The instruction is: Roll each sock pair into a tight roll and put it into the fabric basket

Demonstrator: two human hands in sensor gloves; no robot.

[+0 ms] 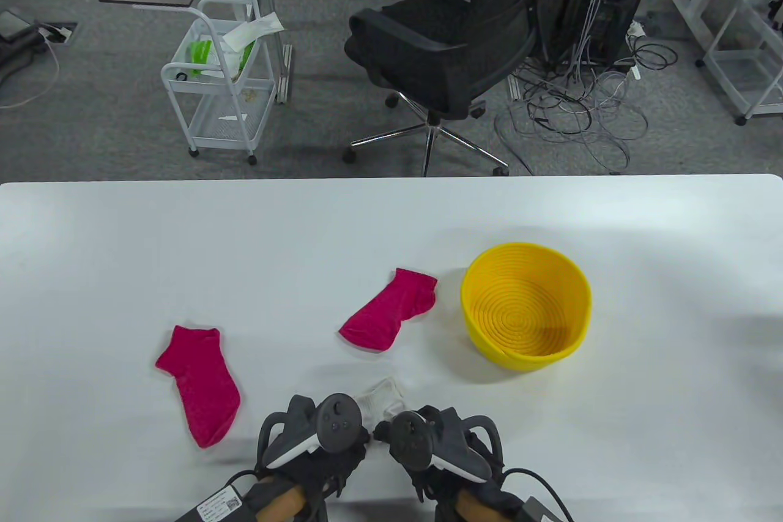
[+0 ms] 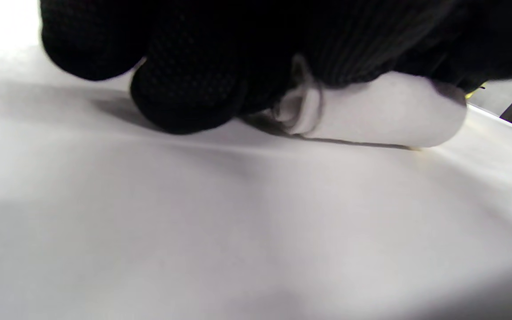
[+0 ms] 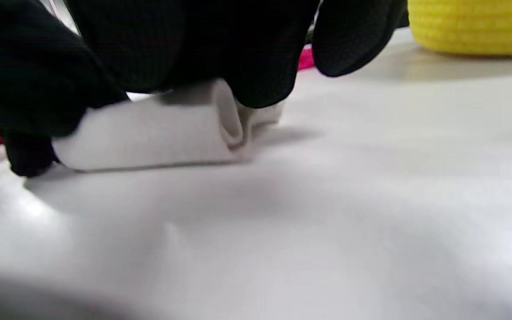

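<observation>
Both gloved hands, the left hand (image 1: 318, 442) and right hand (image 1: 437, 442), are curling their fingers around a white sock roll (image 1: 382, 401) on the desk (image 1: 122, 253), keeping it tight, near the empty yellow basket (image 1: 526, 306) awaiting it.

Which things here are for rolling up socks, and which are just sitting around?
For the job:
white sock roll under both hands
left hand
right hand
two pink socks
yellow basket

Just lying about:
black chair
white cart
cables
</observation>
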